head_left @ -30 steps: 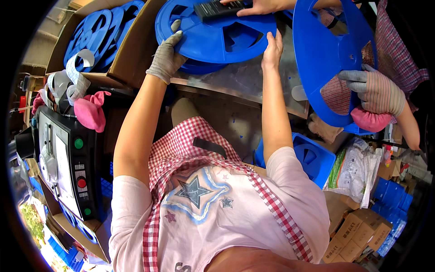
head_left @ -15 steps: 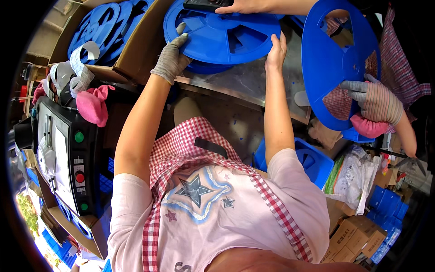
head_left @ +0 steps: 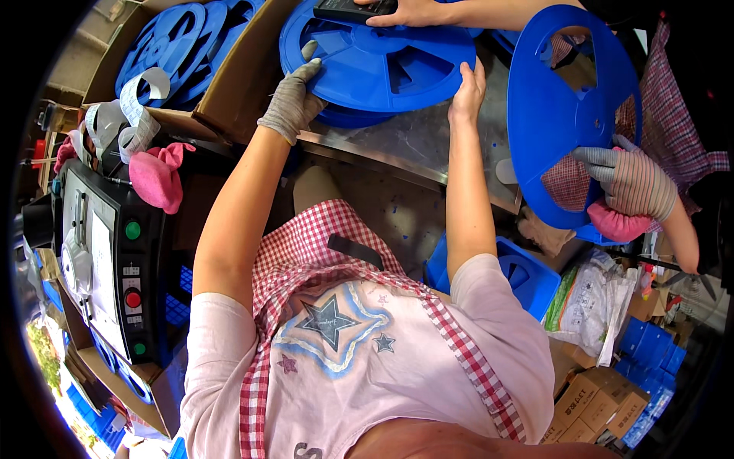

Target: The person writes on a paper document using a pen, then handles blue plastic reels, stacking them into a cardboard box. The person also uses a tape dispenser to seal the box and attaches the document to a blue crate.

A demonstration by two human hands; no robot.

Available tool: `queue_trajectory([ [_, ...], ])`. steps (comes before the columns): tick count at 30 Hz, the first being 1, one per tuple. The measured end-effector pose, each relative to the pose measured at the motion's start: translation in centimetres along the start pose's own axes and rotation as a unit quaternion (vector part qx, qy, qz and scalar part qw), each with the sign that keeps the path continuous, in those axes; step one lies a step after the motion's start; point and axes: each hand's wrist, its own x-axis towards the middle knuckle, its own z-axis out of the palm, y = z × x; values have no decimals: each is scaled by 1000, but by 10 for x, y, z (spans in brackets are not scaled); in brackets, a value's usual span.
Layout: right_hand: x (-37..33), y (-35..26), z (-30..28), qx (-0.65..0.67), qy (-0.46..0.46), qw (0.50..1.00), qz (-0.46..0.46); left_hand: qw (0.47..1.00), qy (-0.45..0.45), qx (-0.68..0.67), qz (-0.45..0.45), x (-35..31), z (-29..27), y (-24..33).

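A blue plastic reel (head_left: 359, 73) with wedge-shaped openings is held level between my hands over the metal table. My left hand (head_left: 294, 99), in a grey glove, grips its left rim, fingers closed at the edge by an opening. My bare right hand (head_left: 468, 93) holds the right rim, fingers up along its side. Beneath it, another blue reel (head_left: 348, 116) partly shows. At the far side, a co-worker's bare hand (head_left: 409, 11) rests on a black keypad-like device (head_left: 355, 8) over the reel.
To the right, a co-worker's gloved hand (head_left: 638, 183) holds an upright blue reel (head_left: 527, 115). A cardboard box (head_left: 222, 99) of blue reels stands at the far left. Nearer on the left is a black machine (head_left: 138, 283) with buttons. Blue bins (head_left: 527, 279) lie right of my body.
The black device and the co-worker's hand on it have moved slightly right. The co-worker's upright reel has shifted a little lower. My hands keep their hold on the reel.
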Motion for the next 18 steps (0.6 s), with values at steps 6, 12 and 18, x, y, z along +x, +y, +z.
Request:
queue_trajectory([
  [6, -2, 0, 0, 3, 4, 1000, 3, 1000, 4, 0, -1, -6, 7, -1],
  [12, -3, 1, 1, -7, 4, 1000, 16, 1000, -14, 1, 2, 0, -4, 0],
  [18, -6, 12, -1, -9, 6, 1000, 29, 998, -52, 28, 35, 4, -8, 5],
])
